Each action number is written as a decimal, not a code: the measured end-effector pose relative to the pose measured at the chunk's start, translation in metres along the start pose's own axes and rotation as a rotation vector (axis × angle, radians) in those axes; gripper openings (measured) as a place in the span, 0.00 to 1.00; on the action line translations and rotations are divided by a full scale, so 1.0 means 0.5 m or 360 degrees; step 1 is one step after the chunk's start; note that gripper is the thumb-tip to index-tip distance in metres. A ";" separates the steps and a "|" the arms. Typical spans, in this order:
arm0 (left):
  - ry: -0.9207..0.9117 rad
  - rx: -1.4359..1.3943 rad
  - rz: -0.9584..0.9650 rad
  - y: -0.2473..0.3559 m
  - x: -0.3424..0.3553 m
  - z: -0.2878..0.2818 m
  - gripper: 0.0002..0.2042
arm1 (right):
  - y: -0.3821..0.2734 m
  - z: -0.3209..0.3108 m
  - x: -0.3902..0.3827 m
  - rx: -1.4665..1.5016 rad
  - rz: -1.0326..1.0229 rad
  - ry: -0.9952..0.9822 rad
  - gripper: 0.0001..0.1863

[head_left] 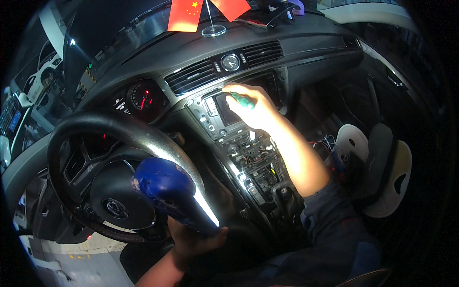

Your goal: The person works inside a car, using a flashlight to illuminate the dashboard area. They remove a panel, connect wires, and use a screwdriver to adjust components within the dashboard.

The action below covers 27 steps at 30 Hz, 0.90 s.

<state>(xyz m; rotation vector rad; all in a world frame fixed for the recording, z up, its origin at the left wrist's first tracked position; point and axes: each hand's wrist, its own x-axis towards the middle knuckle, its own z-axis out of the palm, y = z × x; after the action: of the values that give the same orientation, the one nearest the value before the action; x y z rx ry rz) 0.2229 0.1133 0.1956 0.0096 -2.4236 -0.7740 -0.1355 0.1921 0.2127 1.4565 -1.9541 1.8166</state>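
Observation:
My left hand (197,240) is wrapped round the lower end of a blue work light (167,184), held over the steering wheel (64,143). The light's bright strip faces the centre console. In my right hand (260,110) is a screwdriver with a green handle (245,101), pointed at the upper edge of the dashboard screen unit (227,114). The trim round this unit is off and its metal frame shows. My hand covers part of the screen, and I cannot make out whether the screwdriver's tip sits in a screw.
Under the screen lies an opened console with bare wiring (251,155) and a gear lever (285,193). Air vents (191,76) and a small clock (230,62) are above. Red flags (185,15) stand on the dashboard. Light-coloured pads (353,142) and loose wires lie at right.

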 end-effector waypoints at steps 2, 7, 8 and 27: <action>0.0002 -0.0006 -0.0009 0.001 0.000 0.001 0.42 | 0.008 -0.007 0.000 0.0030 -0.0048 -0.0039 0.16; -0.0040 -0.0080 -0.0044 0.001 -0.003 0.001 0.41 | 0.023 -0.024 0.000 -0.0066 -0.0368 -0.0098 0.15; -0.0022 -0.0076 -0.0053 0.001 -0.003 0.001 0.41 | 0.024 -0.025 0.000 -0.0146 -0.0450 -0.0111 0.15; 0.0002 0.0135 0.0105 -0.002 -0.005 0.001 0.43 | 0.037 0.003 0.004 0.0480 0.0074 0.0272 0.06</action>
<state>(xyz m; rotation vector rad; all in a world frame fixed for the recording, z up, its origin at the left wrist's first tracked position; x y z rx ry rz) 0.2245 0.1133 0.1937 -0.0368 -2.4412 -0.6413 -0.1483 0.1865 0.2001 1.2826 -1.7052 2.2528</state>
